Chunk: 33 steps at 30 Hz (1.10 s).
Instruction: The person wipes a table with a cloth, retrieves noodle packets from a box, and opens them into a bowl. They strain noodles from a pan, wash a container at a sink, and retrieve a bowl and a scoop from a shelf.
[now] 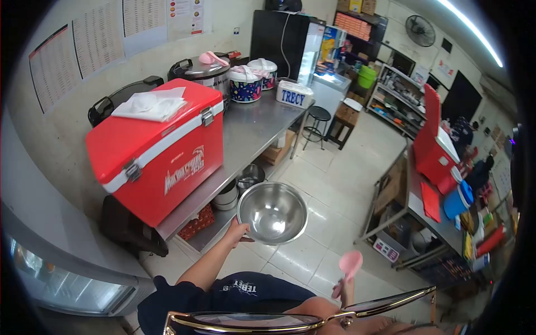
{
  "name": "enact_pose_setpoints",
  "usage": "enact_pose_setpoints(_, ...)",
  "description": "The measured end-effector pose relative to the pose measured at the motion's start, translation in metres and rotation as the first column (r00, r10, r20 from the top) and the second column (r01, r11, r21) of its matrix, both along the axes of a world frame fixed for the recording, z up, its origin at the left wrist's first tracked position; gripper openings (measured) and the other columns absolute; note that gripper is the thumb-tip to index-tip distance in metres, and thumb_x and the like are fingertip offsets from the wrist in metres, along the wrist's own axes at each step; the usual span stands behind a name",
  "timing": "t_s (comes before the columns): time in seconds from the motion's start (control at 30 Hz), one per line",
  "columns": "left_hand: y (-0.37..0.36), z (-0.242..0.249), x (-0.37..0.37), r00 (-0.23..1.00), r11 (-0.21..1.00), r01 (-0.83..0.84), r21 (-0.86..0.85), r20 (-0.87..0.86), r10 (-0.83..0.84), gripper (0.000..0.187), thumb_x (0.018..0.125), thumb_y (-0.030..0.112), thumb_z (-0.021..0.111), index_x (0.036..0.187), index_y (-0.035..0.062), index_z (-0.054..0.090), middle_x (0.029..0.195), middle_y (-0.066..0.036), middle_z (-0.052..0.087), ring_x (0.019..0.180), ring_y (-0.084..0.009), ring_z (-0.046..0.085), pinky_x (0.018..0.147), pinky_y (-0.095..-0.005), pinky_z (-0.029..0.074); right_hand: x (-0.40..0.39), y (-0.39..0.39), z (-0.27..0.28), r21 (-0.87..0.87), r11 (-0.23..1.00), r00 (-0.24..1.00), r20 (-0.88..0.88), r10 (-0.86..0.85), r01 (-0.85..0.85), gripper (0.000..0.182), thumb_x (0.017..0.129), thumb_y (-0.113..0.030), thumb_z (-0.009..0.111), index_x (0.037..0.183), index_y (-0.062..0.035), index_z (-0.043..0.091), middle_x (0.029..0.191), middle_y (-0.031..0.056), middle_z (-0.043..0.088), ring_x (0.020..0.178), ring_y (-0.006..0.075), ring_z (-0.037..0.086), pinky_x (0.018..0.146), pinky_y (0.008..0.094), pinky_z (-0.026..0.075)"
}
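My left hand (238,232) grips a steel mixing bowl (273,213) by its near left rim. The bowl is tipped towards me, its shiny inside showing nothing in it. Low on the right, my right hand (339,290) is closed around the handle of a pink ladle (350,263), its rounded head pointing up. The ladle is apart from the bowl. Left of the bowl, a big red cooler box (184,162) stands on the steel table (259,125), lid down, with white plastic (149,105) on top.
A large rice cooker (195,70) with a pink utensil on its lid and patterned pots (245,89) stand farther along the table. Pots (226,196) sit on its lower shelf. At right, another table (410,192) carries an open red cooler (434,151). A stool (318,114) stands ahead.
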<state>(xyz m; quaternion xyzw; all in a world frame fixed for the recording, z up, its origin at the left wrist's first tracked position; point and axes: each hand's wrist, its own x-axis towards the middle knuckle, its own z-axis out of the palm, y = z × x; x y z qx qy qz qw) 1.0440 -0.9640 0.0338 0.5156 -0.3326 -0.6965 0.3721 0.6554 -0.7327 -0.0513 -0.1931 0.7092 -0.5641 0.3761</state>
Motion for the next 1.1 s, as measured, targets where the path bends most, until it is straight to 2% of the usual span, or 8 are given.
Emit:
enact_pose_setpoints(0.1,-0.068,-0.007,-0.008,0.998,0.997,-0.068,0.037,0.009,0.068,0.065,0.063,0.002,0.049,0.124,0.0141,0.031,0.106,-0.012,0.046,0.086,-0.0306,0.057,0.063,-0.0465,0.056,-0.036,-0.166,-0.012,0.152,0.923,0.929,-0.05,0.366,-0.355,0.021,0.081,-0.01,0.051,0.098,-0.0043,0.043,0.073,0.0066,0.048,0.047,0.0164,0.05,0.038,0.0315,0.045)
enact_pose_setpoints(0.4,-0.291,0.0,-0.008,0.907,0.912,-0.407,0.051,-0.096,0.41,0.064,0.067,0.006,0.046,0.126,0.0155,0.027,0.112,-0.016,0.045,0.092,-0.0327,0.056,0.067,-0.0496,0.054,0.062,-0.488,-0.012,-0.022,0.764,0.745,0.205,0.635,-0.645,0.053,0.075,0.002,0.049,0.125,-0.0073,0.034,0.074,0.006,0.049,0.052,0.0172,0.052,0.045,0.0327,0.048)
enact_pose_setpoints(0.57,-0.397,-0.012,-0.004,0.866,0.865,-0.501,0.023,0.01,0.501,0.064,0.07,0.004,0.045,0.13,0.0128,0.026,0.124,-0.015,0.038,0.107,-0.032,0.047,0.076,-0.0507,0.05,0.054,-0.641,0.007,0.078,0.76,0.73,-0.231,0.643,-0.645,0.072,0.069,0.007,0.047,0.135,-0.0101,0.023,0.082,0.0144,0.054,0.062,0.0227,0.057,0.054,0.0345,0.05)
enact_pose_setpoints(0.7,-0.46,-0.055,0.005,0.783,0.782,-0.621,0.058,0.1,0.614,0.061,0.07,0.001,0.05,0.127,0.0132,0.031,0.117,-0.014,0.041,0.099,-0.0327,0.053,0.072,-0.0453,0.054,0.038,-0.813,-0.002,-0.086,0.557,0.284,-0.917,0.281,-0.826,0.084,0.065,0.011,0.041,0.139,-0.0119,0.01,0.104,0.0281,0.049,0.088,0.04,0.054,0.072,0.0423,0.047)
enact_pose_setpoints(0.8,-0.488,-0.074,-0.003,0.798,0.799,-0.601,0.014,0.067,0.598,0.067,0.073,0.006,0.059,0.131,0.0105,0.026,0.131,-0.015,0.019,0.106,-0.0328,0.048,0.071,-0.0411,0.055,0.055,-0.902,0.03,0.37,0.564,0.228,-0.65,0.725,-0.739,0.079,0.068,0.005,0.05,0.138,-0.0077,0.015,0.119,0.0345,0.039,0.104,0.0472,0.044,0.086,0.0465,0.04)
enact_pose_setpoints(1.0,-0.522,-0.081,-0.038,0.351,0.658,-0.657,-0.369,0.622,0.7,0.072,0.072,0.015,0.067,0.132,0.0074,0.027,0.127,-0.018,0.027,0.112,-0.0346,0.042,0.08,-0.0395,0.05,0.091,-1.034,0.028,0.409,0.442,-0.094,-0.81,0.579,-0.798,0.071,0.076,-0.011,0.059,0.136,-0.0085,0.022,0.106,0.0288,0.048,0.096,0.0452,0.047,0.083,0.0454,0.04)
enact_pose_setpoints(1.07,-0.529,-0.095,-0.038,0.079,0.596,-0.632,-0.496,0.723,0.686,0.071,0.072,0.021,0.069,0.131,0.0085,0.031,0.126,-0.018,0.03,0.112,-0.0345,0.041,0.087,-0.0381,0.042,0.126,-1.061,0.061,-0.001,0.44,0.171,-0.922,0.347,-0.898,0.063,0.074,-0.013,0.062,0.13,-0.0043,0.033,0.103,0.0226,0.05,0.096,0.0393,0.05,0.084,0.0435,0.04)
enact_pose_setpoints(1.1,-0.539,-0.083,-0.03,0.054,0.575,-0.647,-0.501,0.722,0.69,0.071,0.072,0.021,0.069,0.131,0.0085,0.031,0.126,-0.018,0.03,0.112,-0.0345,0.041,0.087,-0.0381,0.042,0.158,-1.07,0.1,-0.111,0.263,0.215,-0.887,0.41,-0.958,0.058,0.074,-0.014,0.063,0.125,-0.0017,0.038,0.103,0.0212,0.051,0.096,0.0377,0.05,0.085,0.042,0.039)
